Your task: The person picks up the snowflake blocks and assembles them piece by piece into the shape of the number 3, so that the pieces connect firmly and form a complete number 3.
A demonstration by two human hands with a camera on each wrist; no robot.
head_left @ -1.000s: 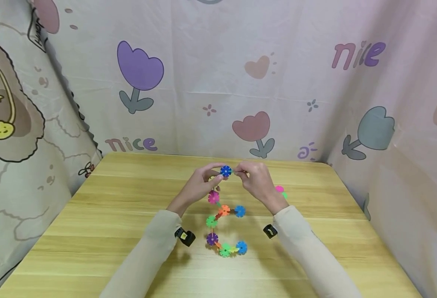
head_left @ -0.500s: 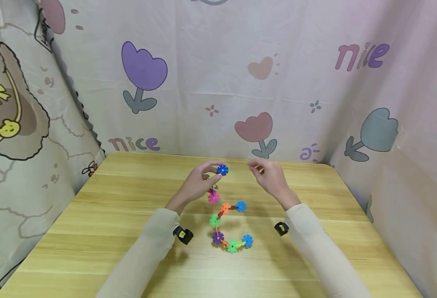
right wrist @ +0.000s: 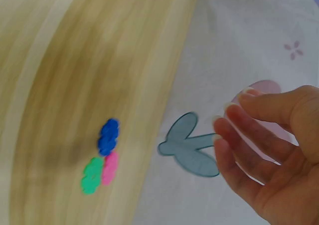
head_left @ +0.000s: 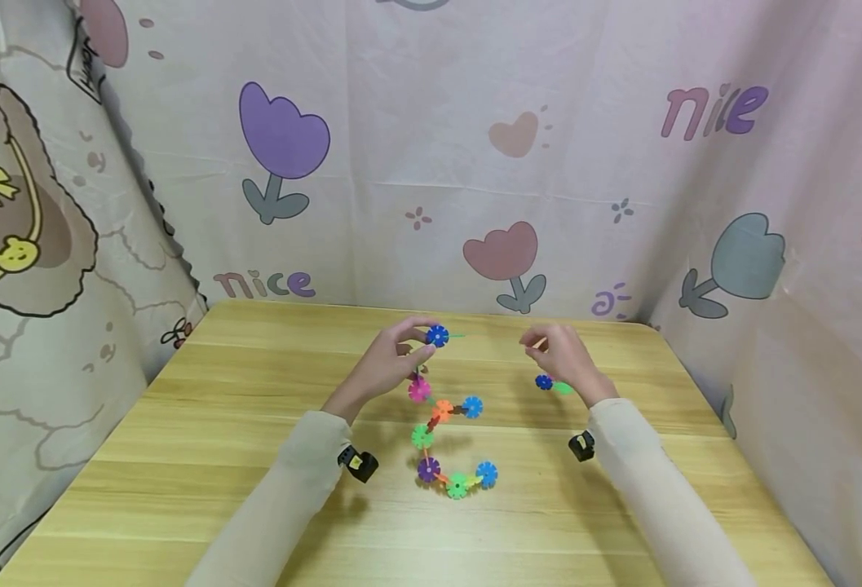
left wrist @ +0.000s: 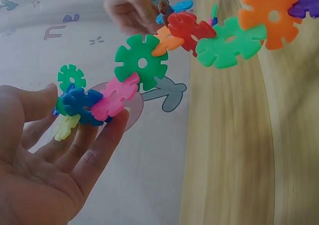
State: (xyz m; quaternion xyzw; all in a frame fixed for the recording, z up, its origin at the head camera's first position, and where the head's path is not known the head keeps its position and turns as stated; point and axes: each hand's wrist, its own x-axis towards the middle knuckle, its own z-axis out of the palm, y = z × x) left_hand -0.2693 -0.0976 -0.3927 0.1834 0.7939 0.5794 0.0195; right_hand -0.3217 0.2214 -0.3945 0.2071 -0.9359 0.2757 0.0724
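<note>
My left hand [head_left: 386, 363] pinches the upper end of a chain of snowflake discs, at a dark blue snowflake disc [head_left: 437, 336]. A green disc [left wrist: 71, 78] juts from that end. Below the hand the chain bends through a pink disc [head_left: 419, 390], an orange disc [head_left: 443, 410] with a side branch to a blue disc [head_left: 472, 407], and a purple disc [head_left: 428, 470]. Its lower end is another blue disc [head_left: 486, 474]. To the right, my right hand [head_left: 563, 355] hovers with bent, relaxed fingers and nothing between them, above the loose discs.
On the wooden table [head_left: 269, 473] lie a loose dark blue disc [right wrist: 108, 136], a pink disc [right wrist: 109, 167] and a green disc [right wrist: 92, 175], close together near the far right. A printed curtain [head_left: 416, 147] hangs behind the table's far edge.
My right hand has left the end of the chain and moved right, over the loose discs. A green disc now shows on the dark blue one. The left hand stays nearly still.
</note>
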